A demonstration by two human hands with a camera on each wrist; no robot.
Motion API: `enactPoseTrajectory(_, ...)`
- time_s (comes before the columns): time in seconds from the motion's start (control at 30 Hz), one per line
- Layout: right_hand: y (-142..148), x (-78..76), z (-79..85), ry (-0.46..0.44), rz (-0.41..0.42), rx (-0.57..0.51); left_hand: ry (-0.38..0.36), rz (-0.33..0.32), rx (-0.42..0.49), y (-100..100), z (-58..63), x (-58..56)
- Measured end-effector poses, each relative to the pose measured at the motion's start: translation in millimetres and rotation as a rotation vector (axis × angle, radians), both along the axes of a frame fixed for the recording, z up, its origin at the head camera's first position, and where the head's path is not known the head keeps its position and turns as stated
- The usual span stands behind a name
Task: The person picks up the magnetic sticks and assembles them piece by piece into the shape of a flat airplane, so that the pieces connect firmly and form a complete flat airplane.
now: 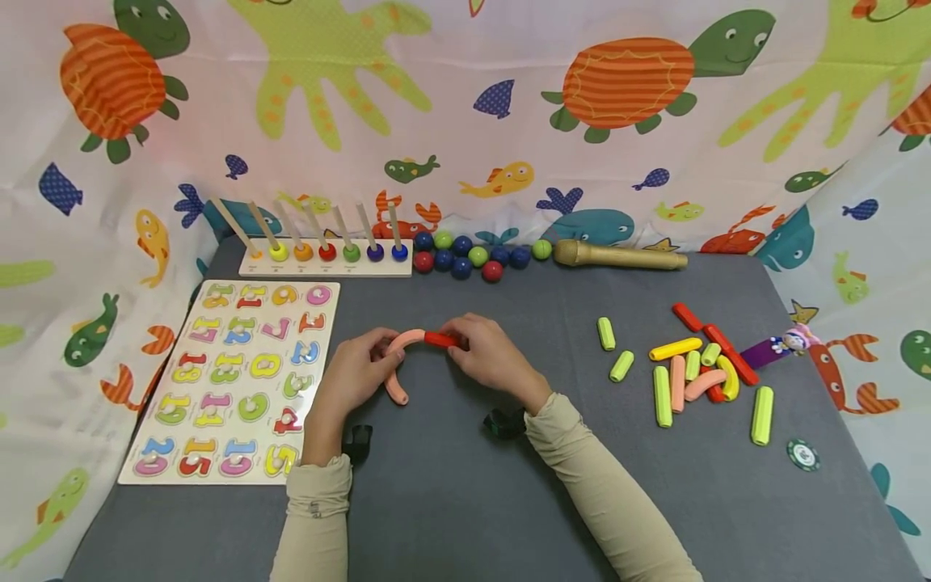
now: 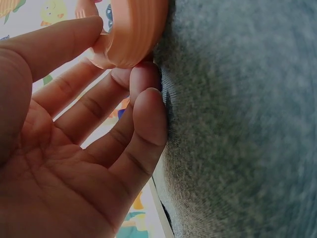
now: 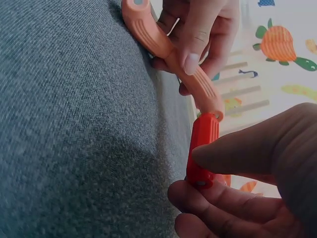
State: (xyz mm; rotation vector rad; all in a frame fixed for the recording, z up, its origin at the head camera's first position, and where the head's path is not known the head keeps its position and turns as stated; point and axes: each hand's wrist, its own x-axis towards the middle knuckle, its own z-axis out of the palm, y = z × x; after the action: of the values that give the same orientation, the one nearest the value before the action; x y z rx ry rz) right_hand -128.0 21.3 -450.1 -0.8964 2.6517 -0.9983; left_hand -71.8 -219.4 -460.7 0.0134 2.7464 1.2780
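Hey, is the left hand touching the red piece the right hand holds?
Apart. The right wrist view shows the left hand gripping the curved peach section, with a bare stretch of it between that hand and the red piece.

The head view is bright, wrist views dimmer.

Both forearms (image 1: 611, 485) stretched forward, left hand (image 1: 355, 368) in thumb-and-finger grip, right hand (image 1: 497, 356) pinching also, its little finger perhaps curled
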Motion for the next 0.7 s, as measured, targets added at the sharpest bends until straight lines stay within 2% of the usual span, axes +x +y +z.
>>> enactPoseTrajectory(0.4,7.7,1.7,3.2,-0.011,-0.011,-0.063,0.01,-0.002,-0.016,3.3,2.1,0.9)
enactPoseTrajectory(0.57,6.9,4.6,2.4,-0.059,0.02,0.079,-0.002,-0.008,-0.008,3.0,1.5,0.8)
enactPoseTrajectory(0.7,7.0,7.7,0.4,0.049,0.046,0.225,0.008,-0.017,-0.001,2.1,0.8,0.8)
